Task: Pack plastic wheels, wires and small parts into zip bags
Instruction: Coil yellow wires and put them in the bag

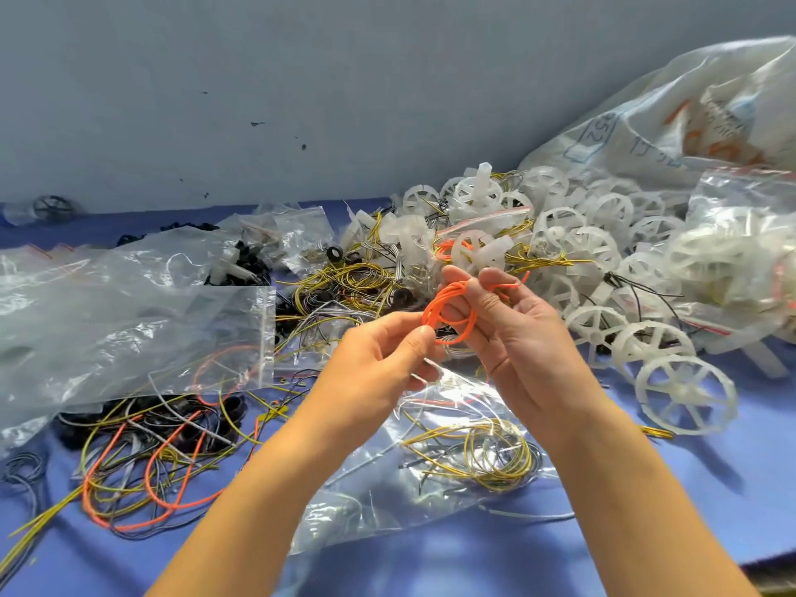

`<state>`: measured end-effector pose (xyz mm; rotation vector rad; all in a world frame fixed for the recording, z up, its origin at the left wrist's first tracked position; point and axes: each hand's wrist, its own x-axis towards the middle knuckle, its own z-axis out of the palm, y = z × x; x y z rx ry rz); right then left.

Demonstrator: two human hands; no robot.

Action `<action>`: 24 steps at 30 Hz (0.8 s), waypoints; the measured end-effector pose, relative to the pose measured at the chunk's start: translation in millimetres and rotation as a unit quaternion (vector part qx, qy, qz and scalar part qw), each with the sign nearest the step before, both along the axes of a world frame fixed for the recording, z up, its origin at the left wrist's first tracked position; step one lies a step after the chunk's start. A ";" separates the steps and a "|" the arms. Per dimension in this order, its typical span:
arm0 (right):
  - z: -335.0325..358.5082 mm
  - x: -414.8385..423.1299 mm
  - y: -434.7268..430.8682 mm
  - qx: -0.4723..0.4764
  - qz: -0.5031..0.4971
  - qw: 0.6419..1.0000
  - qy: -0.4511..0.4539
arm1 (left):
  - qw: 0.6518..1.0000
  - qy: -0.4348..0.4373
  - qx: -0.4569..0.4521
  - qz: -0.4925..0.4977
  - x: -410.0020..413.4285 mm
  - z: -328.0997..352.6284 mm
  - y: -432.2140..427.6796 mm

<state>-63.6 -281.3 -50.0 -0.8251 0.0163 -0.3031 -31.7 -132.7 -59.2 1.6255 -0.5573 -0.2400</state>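
Observation:
An orange wire [448, 310] is wound into a small coil in mid-air over the table. My right hand [512, 325] holds the coil looped round its fingers, the wire's loose end sticking out past the fingertips. My left hand [383, 359] pinches the coil's left side between thumb and forefinger. Under my hands lies a clear zip bag [430, 476] with yellow and grey wires inside. White plastic wheels [685, 398] lie piled at the right.
A blue cloth [689, 510] covers the table. Empty zip bags [129, 321] are stacked at the left over loose orange, yellow and black wires [142, 467]. Black rings [250, 256] sit behind them. A big clear sack [672, 122] lies at the back right against a grey wall.

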 end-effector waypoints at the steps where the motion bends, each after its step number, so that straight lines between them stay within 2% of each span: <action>1: -0.4 1.1 2.4 -0.007 0.004 1.000 0.002 | 1.000 0.000 -0.008 0.010 1.1 -0.1 3.0; 3: -1.7 2.7 5.4 -0.045 0.007 0.999 0.014 | 0.998 -0.038 -0.005 0.051 4.6 -0.7 10.8; 8: -5.6 5.3 8.8 -0.228 -0.019 0.972 0.053 | 0.966 -0.171 0.071 0.182 14.3 -5.4 33.5; 13: -11.8 8.5 15.7 -0.383 -0.024 0.922 0.057 | 0.892 -0.339 0.169 0.246 15.3 -2.3 49.3; 16: -12.3 9.4 19.3 -0.429 -0.017 0.902 0.041 | 0.872 -0.367 0.185 0.264 17.0 -0.9 56.0; 20: -9.2 8.9 19.8 -0.471 -0.011 0.881 0.037 | 0.854 -0.363 0.196 0.316 24.4 4.1 71.4; 24: -6.6 7.9 22.2 -0.532 -0.024 0.845 0.032 | 0.841 -0.360 0.190 0.357 29.1 9.3 84.2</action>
